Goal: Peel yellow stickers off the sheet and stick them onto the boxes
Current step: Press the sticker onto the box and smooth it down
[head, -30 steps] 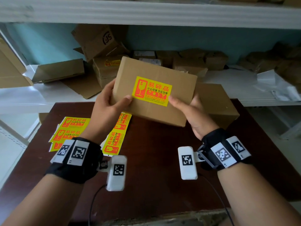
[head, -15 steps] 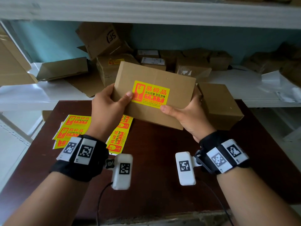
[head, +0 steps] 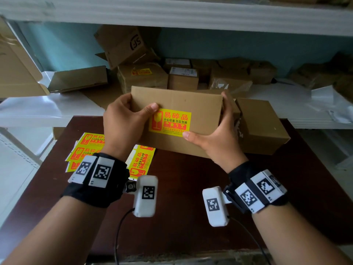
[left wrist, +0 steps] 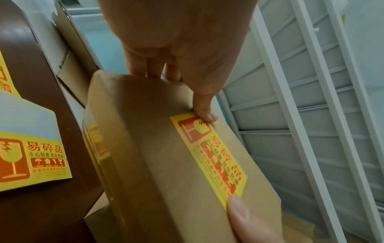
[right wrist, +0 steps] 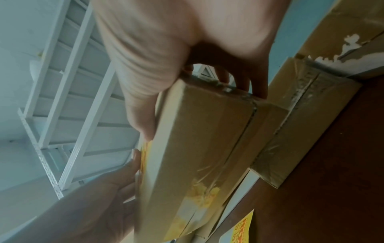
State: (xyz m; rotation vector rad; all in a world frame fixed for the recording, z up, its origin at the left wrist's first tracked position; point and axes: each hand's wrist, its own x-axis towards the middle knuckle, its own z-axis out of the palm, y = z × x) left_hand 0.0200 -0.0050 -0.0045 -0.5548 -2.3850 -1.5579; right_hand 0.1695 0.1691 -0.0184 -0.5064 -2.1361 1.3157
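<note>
A flat cardboard box point(head: 177, 104) with a yellow fragile sticker point(head: 170, 122) on its face is held above the far part of the brown table point(head: 181, 188). My left hand point(head: 124, 121) grips its left end, thumb on the sticker's top left corner point(left wrist: 204, 113). My right hand point(head: 212, 138) grips the right end, thumb at the sticker's lower right corner. In the left wrist view the box point(left wrist: 158, 148) tilts with the sticker point(left wrist: 209, 156) facing up. Sticker sheets point(head: 89, 148) lie on the table's left, partly under my left wrist.
Another cardboard box point(head: 261, 125) sits on the table to the right of the held one. Behind, a white shelf point(head: 47, 109) carries several cardboard boxes point(head: 143, 75), one with a yellow sticker. An upper shelf board point(head: 172, 12) runs overhead.
Both hands have carried the box away from me, toward the shelf and slightly right. Its face has tipped more level. Both thumbs stay near the sticker's corners.
</note>
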